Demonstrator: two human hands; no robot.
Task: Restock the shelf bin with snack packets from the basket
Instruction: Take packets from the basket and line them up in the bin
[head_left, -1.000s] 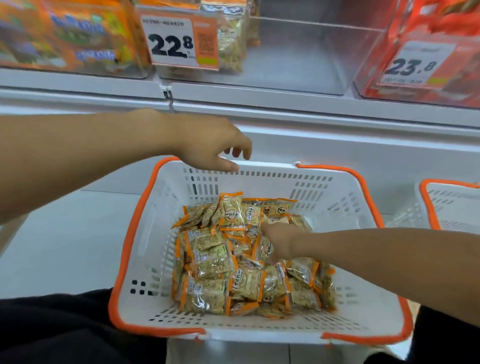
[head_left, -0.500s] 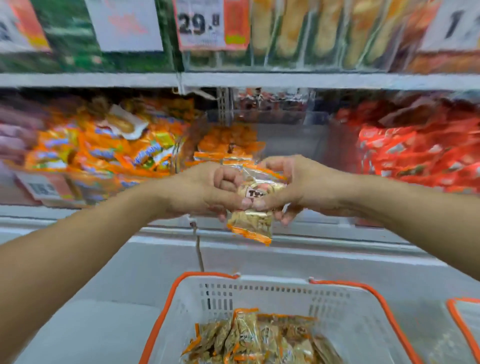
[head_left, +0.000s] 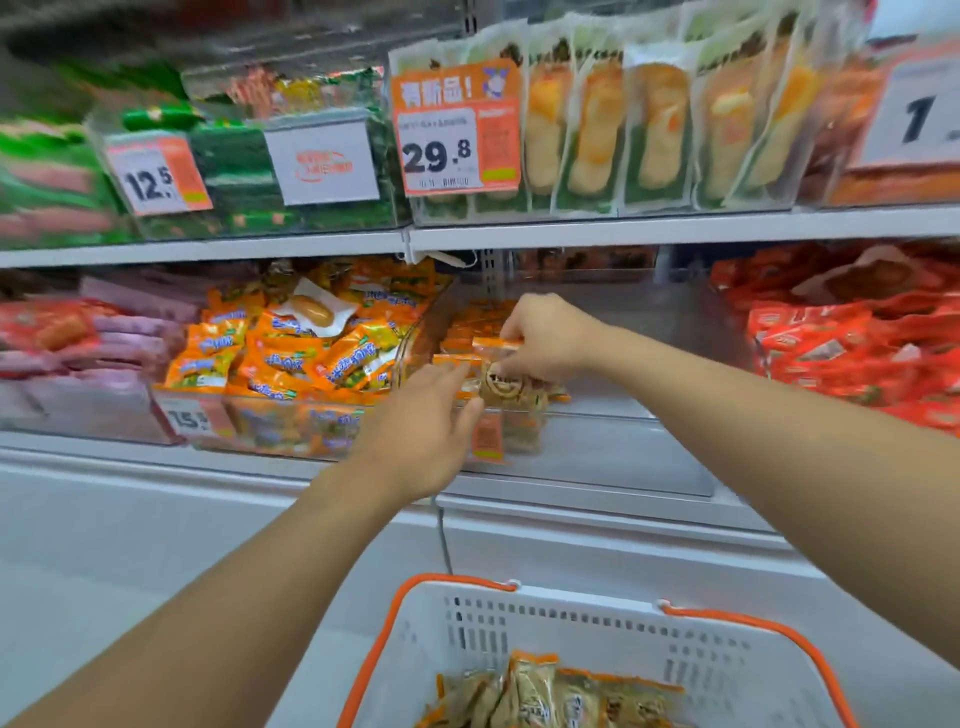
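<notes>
Price tag (head_left: 460, 150) reading 29.8, right hand (head_left: 545, 338) pinching snack packet (head_left: 506, 382) over clear bin (head_left: 597, 447), left hand (head_left: 421, 436) open-fingered

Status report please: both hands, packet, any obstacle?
Right hand pinches orange-edged clear snack packet over clear shelf bin. Left hand open, touching it. No obstacle seen.

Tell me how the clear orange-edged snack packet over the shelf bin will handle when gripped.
The clear orange-edged snack packet probably flexes: it looks like thin film. Likely light, since the right hand pinches it by its top edge. Its glossy wrapper may slip.
</notes>
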